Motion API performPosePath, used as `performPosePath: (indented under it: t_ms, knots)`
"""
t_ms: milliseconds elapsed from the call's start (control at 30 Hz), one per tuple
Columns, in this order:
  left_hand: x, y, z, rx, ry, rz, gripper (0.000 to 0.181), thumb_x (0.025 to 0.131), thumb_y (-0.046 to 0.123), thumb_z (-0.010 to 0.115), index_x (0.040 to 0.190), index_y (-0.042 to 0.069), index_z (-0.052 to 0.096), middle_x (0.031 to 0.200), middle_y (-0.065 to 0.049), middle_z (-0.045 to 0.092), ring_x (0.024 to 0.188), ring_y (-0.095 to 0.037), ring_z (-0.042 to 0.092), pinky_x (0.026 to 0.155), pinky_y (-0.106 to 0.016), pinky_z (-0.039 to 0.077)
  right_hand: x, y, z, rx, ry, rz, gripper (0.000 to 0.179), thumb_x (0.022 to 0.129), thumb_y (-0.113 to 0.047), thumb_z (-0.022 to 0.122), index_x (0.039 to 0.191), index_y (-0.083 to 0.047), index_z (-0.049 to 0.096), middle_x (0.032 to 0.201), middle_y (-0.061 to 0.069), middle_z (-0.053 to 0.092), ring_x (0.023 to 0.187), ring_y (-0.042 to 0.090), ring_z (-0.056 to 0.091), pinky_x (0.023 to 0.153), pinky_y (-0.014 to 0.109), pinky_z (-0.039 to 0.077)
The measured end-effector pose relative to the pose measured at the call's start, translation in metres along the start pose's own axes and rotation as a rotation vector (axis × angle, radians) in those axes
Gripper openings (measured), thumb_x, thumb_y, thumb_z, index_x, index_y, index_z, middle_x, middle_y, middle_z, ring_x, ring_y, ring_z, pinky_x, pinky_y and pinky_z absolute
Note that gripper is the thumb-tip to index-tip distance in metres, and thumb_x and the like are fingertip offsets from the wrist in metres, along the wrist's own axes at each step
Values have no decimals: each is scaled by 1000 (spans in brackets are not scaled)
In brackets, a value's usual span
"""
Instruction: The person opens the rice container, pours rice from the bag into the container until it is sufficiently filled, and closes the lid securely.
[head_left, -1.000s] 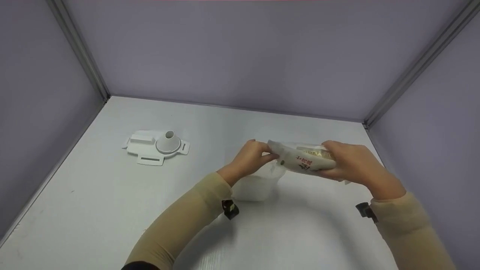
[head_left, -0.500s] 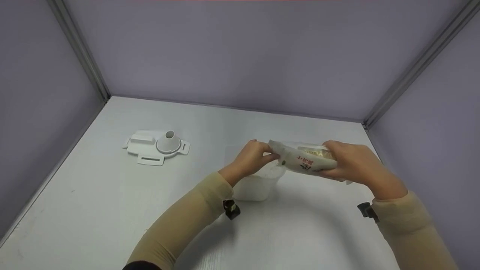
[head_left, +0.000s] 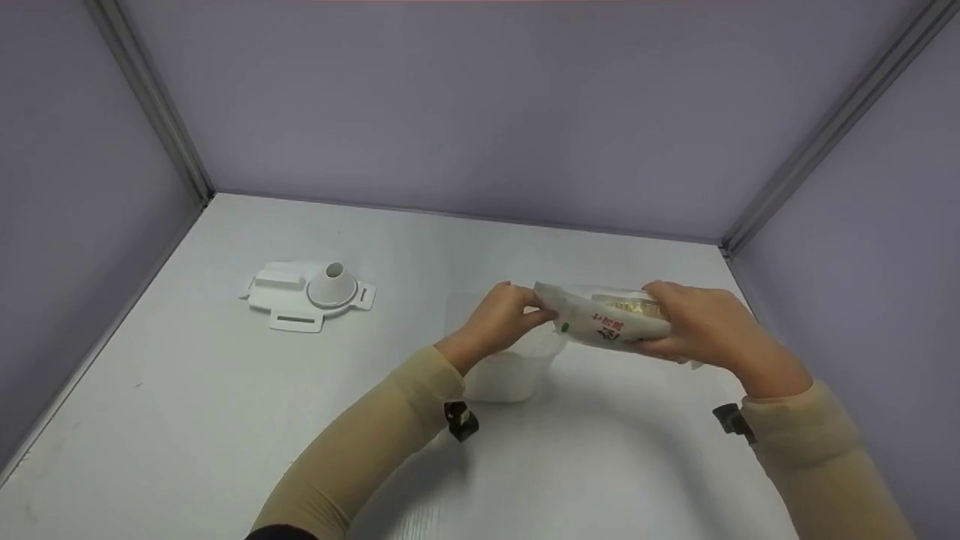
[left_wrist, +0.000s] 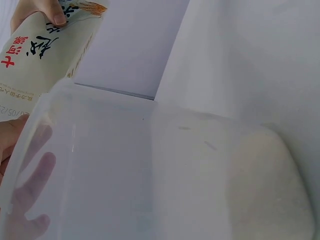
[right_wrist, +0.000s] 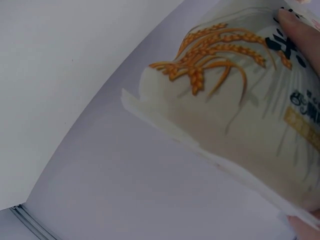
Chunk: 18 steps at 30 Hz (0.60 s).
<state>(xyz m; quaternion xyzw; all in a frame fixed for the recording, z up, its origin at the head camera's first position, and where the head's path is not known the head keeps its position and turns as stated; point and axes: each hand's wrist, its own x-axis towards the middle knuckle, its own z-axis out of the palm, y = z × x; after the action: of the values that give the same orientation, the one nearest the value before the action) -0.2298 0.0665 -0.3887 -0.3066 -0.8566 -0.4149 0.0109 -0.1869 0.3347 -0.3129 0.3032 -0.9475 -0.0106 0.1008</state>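
A pale bag of rice (head_left: pixel 600 322), printed with dark and red characters, lies nearly level above a translucent plastic container (head_left: pixel 502 379). My right hand (head_left: pixel 701 322) grips the bag's right end, thumb across its printed face. At the other end, my left hand (head_left: pixel 499 319) pinches the bag near its mouth, over the container's rim. Through the clear wall in the left wrist view, more left fingers (left_wrist: pixel 37 175) show. Whitish contents (left_wrist: pixel 270 185) fill the container's bottom. Orange grain ears (right_wrist: pixel 210 55) decorate the bag in the right wrist view. The bag's opening is hidden by my left hand.
Left of the container, a white plastic lid (head_left: pixel 296 304) with slotted side flaps lies on the white table (head_left: pixel 187 412). On it sits a small round piece (head_left: pixel 332 285) with a raised neck. Grey-violet panels (head_left: pixel 465 112) enclose the table at the back and sides.
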Motion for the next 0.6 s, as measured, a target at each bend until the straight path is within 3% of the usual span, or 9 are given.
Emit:
performPosePath:
  t_ms: [367, 600]
  knots:
    - [-2, -5, 3, 30, -10, 11, 21, 88, 23, 65, 101, 8, 73, 100, 1, 70, 97, -11, 63, 98, -36, 36, 2, 1, 6, 7, -8, -17, 54, 65, -39, 81, 102, -9, 56, 75, -4, 58, 56, 10, 47, 49, 28, 39]
    - [-1, -6, 4, 56, 2, 19, 21, 87, 22, 67, 99, 6, 73, 96, -1, 70, 95, -12, 64, 106, -45, 28, 2, 1, 8, 22, -15, -10, 55, 64, -38, 82, 103, -9, 56, 75, -4, 59, 57, 10, 48, 49, 29, 40]
